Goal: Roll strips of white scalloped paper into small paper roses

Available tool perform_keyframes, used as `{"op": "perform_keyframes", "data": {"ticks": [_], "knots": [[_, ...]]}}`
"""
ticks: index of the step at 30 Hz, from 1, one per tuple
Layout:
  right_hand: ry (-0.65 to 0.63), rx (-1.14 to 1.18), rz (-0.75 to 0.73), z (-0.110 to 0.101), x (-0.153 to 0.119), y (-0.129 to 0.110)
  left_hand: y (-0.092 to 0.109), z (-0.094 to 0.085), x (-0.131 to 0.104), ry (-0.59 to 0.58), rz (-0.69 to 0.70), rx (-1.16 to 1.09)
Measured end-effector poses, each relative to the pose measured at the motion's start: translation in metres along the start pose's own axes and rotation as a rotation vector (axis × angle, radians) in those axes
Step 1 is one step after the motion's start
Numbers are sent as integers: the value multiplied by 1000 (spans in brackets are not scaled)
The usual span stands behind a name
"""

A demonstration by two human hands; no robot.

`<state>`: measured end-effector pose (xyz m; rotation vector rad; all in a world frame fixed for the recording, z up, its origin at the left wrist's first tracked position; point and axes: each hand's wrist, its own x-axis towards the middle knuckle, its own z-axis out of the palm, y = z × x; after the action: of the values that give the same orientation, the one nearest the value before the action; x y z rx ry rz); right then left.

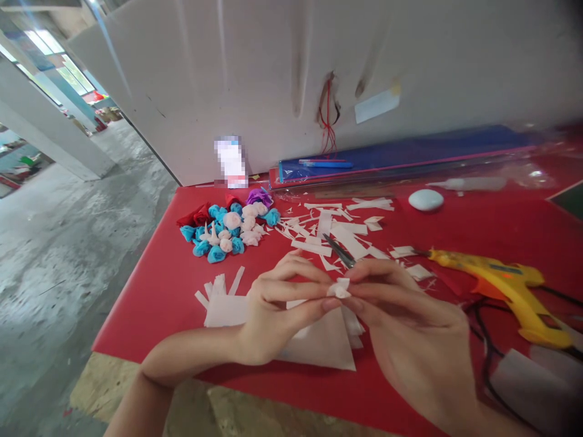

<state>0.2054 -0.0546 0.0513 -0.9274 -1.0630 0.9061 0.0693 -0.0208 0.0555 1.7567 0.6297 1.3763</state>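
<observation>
Between the fingertips of both hands is a small white folded paper piece (340, 288), perhaps the start of a paper flower. My left hand (285, 303) pinches it from the left, thumb below and fingers above. My right hand (401, 309) pinches its other side. Just beyond the right fingertips, a pointed metal blade (339, 250), like closed scissors, shows; its rear is hidden, and I cannot tell whether the hand touches it. Beneath the hands lie white paper sheets (319, 358) with several narrow strips (217, 285) at their left.
A yellow glue gun (510, 285) with a dark cord lies at the right. Blue, white, red and purple paper flowers (232, 221) cluster at the back left. White paper scraps (346, 233) spread across the red table (150, 279). Behind sit a white oval object (426, 199) and a blurred-out phone-like screen (231, 161).
</observation>
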Motion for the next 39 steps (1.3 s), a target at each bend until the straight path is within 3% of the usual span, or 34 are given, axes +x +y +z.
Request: {"op": "perform_keyframes", "data": {"ticks": [5,13,18,22,27,33,39], "knots": [[-23,89,122,2,3,0,-5,2,-3,16,30,-19],[14,136,179,3,3,-1,-13,4,-6,22,109,7],[47,193,273,6,4,1,-17,5,-9,21,45,-41],[-10,235,385,7,8,0,-19,6,-11,20,-28,-122],[1,266,402,6,10,-1,-16,2,-10,-33,-61,-133],[-41,282,442,6,12,-2,-11,-12,6,-171,81,74],[-154,345,552,7,12,-11,-15,-16,16,-142,96,-116]]}}
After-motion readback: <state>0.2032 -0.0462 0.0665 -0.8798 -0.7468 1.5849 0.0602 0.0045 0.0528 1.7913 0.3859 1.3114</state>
